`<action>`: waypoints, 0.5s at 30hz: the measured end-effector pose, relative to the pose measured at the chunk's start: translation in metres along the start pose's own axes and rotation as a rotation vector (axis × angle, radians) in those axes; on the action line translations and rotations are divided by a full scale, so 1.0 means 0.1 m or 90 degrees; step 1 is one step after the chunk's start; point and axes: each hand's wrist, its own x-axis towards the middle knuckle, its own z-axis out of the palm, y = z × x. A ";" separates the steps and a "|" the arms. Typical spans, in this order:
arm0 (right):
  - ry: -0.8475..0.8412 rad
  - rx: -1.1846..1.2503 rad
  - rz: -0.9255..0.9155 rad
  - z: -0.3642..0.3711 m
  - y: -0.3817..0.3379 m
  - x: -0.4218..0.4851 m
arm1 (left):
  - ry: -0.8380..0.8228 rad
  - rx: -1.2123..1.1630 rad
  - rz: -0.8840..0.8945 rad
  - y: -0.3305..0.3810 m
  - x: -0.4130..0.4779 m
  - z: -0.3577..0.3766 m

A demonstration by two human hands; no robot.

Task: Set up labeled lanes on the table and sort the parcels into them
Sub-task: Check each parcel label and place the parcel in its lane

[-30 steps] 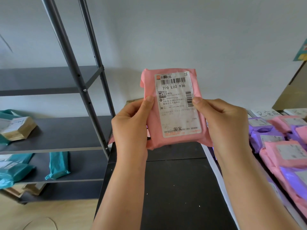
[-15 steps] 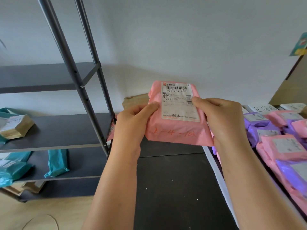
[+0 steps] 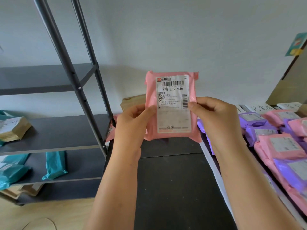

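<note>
A pink parcel with a white shipping label reading 770 L02 936 stands upright in front of me, above the black table. My left hand grips its left edge, thumb on the label side. My right hand grips its right edge the same way. To the right, pink and purple parcels lie in rows, with handwritten white lane labels at their far end.
A grey metal shelf rack stands at left, holding a brown parcel and teal parcels. A white strip runs along the table beside the parcel rows. A brown parcel lies behind the held one.
The pink parcel was tipped back half a second ago, showing red writing on its lower face; it now stands upright again with the label facing me. Both hands kept their grip.
</note>
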 end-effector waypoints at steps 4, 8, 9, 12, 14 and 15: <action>-0.016 -0.020 -0.017 0.04 0.02 -0.02 | 0.071 -0.033 0.046 -0.03 -0.02 0.02; -0.021 -0.042 -0.015 0.04 0.05 -0.01 | 0.093 -0.058 0.054 -0.04 -0.04 0.02; -0.024 -0.041 -0.015 0.03 0.05 -0.01 | 0.095 -0.063 0.056 -0.04 -0.04 0.01; -0.020 -0.031 -0.013 0.05 0.05 -0.01 | 0.099 -0.075 0.064 -0.02 -0.04 0.00; -0.007 -0.022 -0.021 0.06 0.04 -0.02 | 0.100 -0.078 0.076 -0.01 -0.04 0.01; 0.008 -0.015 -0.027 0.06 0.02 -0.03 | 0.102 -0.073 0.080 -0.01 -0.04 0.01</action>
